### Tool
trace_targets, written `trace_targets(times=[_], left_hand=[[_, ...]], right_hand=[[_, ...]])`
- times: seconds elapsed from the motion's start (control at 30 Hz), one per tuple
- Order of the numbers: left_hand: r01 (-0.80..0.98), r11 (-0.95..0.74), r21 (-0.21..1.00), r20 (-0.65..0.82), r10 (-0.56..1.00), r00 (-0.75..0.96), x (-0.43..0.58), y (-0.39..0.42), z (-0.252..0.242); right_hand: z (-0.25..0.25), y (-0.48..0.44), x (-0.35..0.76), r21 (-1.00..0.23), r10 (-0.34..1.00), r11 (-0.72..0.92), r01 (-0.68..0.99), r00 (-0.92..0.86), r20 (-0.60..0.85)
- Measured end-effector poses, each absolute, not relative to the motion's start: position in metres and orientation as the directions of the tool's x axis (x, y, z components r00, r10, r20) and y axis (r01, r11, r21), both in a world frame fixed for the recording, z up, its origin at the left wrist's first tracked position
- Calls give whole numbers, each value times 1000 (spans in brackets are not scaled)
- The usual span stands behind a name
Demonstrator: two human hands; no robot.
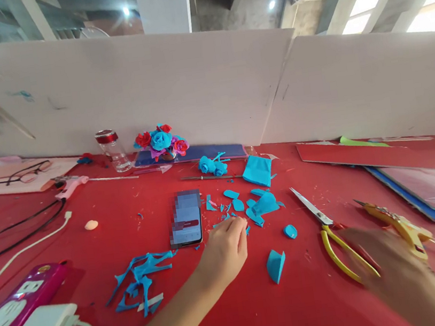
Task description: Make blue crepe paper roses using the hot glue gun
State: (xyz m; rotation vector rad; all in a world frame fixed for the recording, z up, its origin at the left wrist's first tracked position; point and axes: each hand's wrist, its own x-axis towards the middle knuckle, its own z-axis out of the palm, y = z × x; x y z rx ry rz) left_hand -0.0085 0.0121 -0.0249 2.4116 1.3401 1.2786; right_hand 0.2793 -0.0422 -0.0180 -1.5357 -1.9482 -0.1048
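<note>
My left hand [226, 248] is closed in a loose fist over the red table, just right of the phone [186, 218]. A bit of blue shows by its fingertips, but whether they hold it is hidden. Smeared by motion, my right hand [393, 262] is at the handles of the scissors [327, 226], which have yellow and red grips. Whether its fingers are wrapped round them does not show. Beyond the left hand lie blue petal-shaped pieces [264, 204] and a folded blue square [258, 171]. A bent blue piece [276, 266] and a small blue disc [290, 231] lie between the hands.
A yellow glue gun [400, 226] lies at the right. Blue scraps [142, 278] and a pink power strip [23, 306] are left. Behind stand a lidded jar [114, 153] and a flower arrangement [161, 140], with rolled blue flowers [213, 165] nearby. A white partition [149, 81] bounds the back.
</note>
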Motion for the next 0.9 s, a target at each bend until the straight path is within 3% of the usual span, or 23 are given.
trace_targets(times=[0.03, 0.07, 0.13, 0.2, 0.27, 0.4, 0.47, 0.53, 0.63, 0.7, 0.9], left_hand=[[663, -614, 429, 627, 730, 271, -8, 12, -25], [670, -618, 411, 632, 723, 279, -8, 12, -26], [683, -619, 388, 637, 716, 287, -8, 12, -27], [694, -615, 373, 635, 715, 292, -8, 12, -27], [702, -613, 362, 632, 715, 298, -8, 12, -28], [709, -619, 337, 638, 704, 311, -8, 12, -29], [716, -625, 312, 648, 691, 321, -8, 12, -29], [719, -636, 280, 659, 672, 338, -8, 12, -29], [721, -656, 224, 676, 638, 370, -9, 11, -28], [723, -666, 183, 690, 611, 388, -9, 10, -28], [734, -673, 86, 704, 562, 433, -10, 10, -28]], right_hand=[[-18, -43, 257, -110, 747, 541, 834, -417, 517], [-18, -44, 237, 19, 649, 688, 725, -628, 430], [-19, -44, 207, 160, 523, 788, 594, -784, 334], [-20, -42, 191, 173, 491, 802, 571, -797, 353], [-18, -40, 187, 47, 556, 794, 606, -755, 349], [-7, -41, 187, -487, 827, 562, 669, -450, 337], [-1, -42, 184, -725, 930, 367, 583, -205, 306], [4, -39, 180, -875, 969, 228, 426, -12, 247], [8, -32, 177, -949, 968, 211, 232, 83, 236], [11, -25, 178, -941, 954, 276, 194, 67, 294], [23, -11, 177, -797, 885, 442, 411, -52, 464]])
